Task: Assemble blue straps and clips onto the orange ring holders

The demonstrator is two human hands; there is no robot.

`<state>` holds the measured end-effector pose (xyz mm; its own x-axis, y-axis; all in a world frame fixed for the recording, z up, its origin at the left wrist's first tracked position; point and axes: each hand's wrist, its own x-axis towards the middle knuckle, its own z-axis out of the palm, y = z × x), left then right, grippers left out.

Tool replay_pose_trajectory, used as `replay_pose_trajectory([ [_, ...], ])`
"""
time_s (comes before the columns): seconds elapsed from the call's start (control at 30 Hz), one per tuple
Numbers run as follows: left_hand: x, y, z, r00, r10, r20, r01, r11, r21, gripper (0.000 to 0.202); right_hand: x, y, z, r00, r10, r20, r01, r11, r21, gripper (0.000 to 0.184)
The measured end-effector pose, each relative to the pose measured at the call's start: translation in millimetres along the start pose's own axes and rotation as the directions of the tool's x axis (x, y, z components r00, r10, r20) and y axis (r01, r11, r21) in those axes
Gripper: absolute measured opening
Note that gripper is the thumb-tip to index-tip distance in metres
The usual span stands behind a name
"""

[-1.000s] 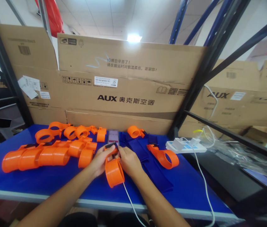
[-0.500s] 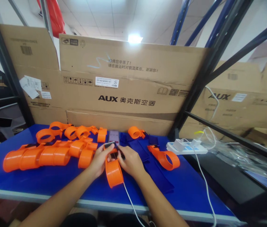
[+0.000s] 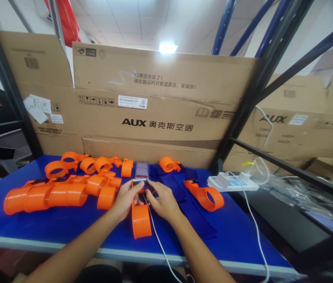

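Near the front middle of the blue table, both hands meet at an orange plastic ring holder. My left hand is closed around its upper end, thumb pressing a small black piece there. My right hand pinches at the same end from the other side. Dark bits show between its fingers, too small to name. The round orange band hangs below the hands. A white cable runs from between the hands down past the table's front edge. The fingertips partly hide the upper end.
Several orange ring holders lie at left on the blue table. Another ring holder lies at right, beside dark blue fabric strips. A phone-like device, a white power strip and a cardboard wall stand behind. A person sits far left.
The orange holder has turned slightly, its band now hanging straighter down. My left thumb lies flatter over the black piece, and the right fingers have shifted closer around that end.
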<state>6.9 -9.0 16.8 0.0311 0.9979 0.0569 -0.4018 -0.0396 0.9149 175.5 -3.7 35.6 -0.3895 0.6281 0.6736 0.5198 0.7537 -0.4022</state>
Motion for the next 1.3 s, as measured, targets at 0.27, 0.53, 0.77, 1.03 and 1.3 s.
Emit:
replay_pose_trajectory([
  [0.27,-3,6,0.1,0.999,-0.031,0.024,0.031,0.999,-0.011,0.042,2,0,-3,0.993,0.115,-0.036,-0.109,0.984,0.143,0.025],
  [0.53,-6,7,3.8,0.998,-0.050,0.036,0.049,0.999,0.017,0.044,17,9,11,0.691,0.701,0.175,-0.438,0.215,0.873,0.014],
  [0.77,-2,5,0.0,0.999,-0.049,0.017,0.049,0.999,0.008,0.046,18,13,8,0.596,0.714,0.366,-0.380,-0.151,0.913,0.011],
  [1.03,-1,5,-0.6,0.997,-0.079,-0.011,0.079,0.997,-0.013,0.040,19,16,3,0.532,0.680,0.505,-0.406,-0.319,0.856,0.017],
  [1.3,-2,5,-1.4,0.998,-0.065,-0.013,0.065,0.998,0.001,0.041,17,14,1,0.542,0.689,0.481,-0.387,-0.304,0.871,0.017],
])
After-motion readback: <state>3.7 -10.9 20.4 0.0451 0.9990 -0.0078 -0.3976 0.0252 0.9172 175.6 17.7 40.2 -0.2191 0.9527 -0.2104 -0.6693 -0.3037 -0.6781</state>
